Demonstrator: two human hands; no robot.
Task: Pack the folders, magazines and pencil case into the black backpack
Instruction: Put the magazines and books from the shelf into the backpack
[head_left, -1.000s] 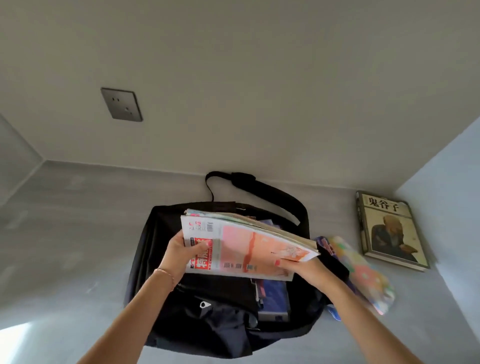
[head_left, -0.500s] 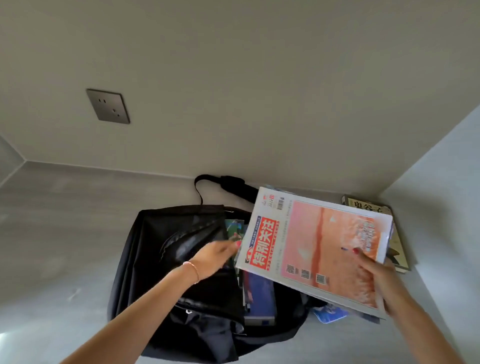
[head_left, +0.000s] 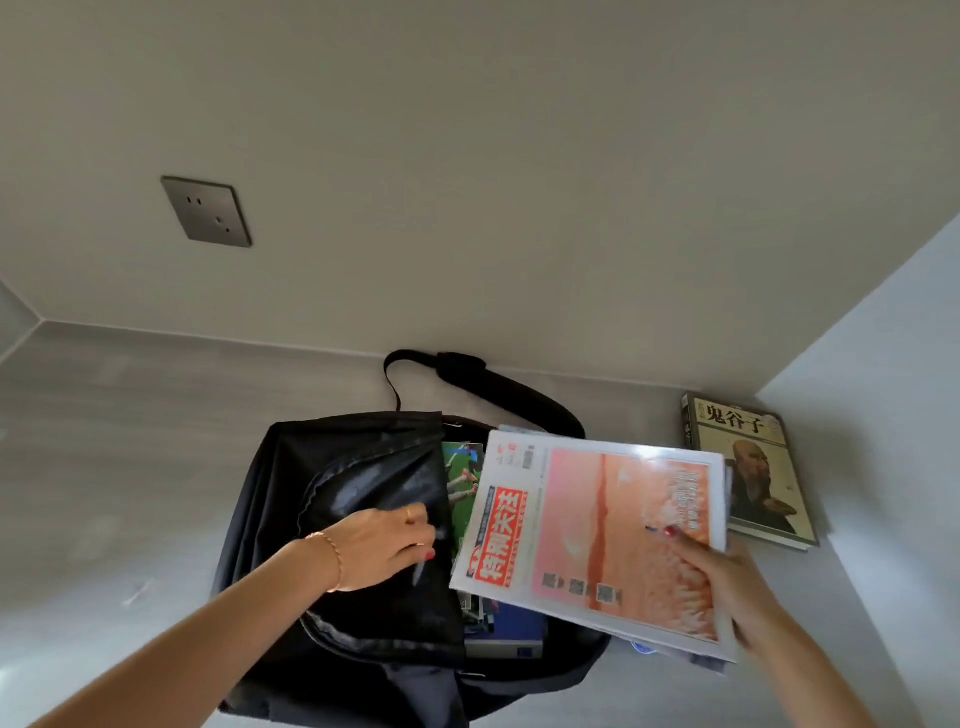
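A black backpack lies open on a grey counter, with a green-covered magazine and a blue folder already showing in its mouth. The left hand presses flat, fingers spread, on the bag's front flap, gripping nothing that can be seen. The right hand pinches a stack of magazines by its near right corner, above the opening; thin and glossy (likely floppy and slippery), it probably handles better supported along the spine.
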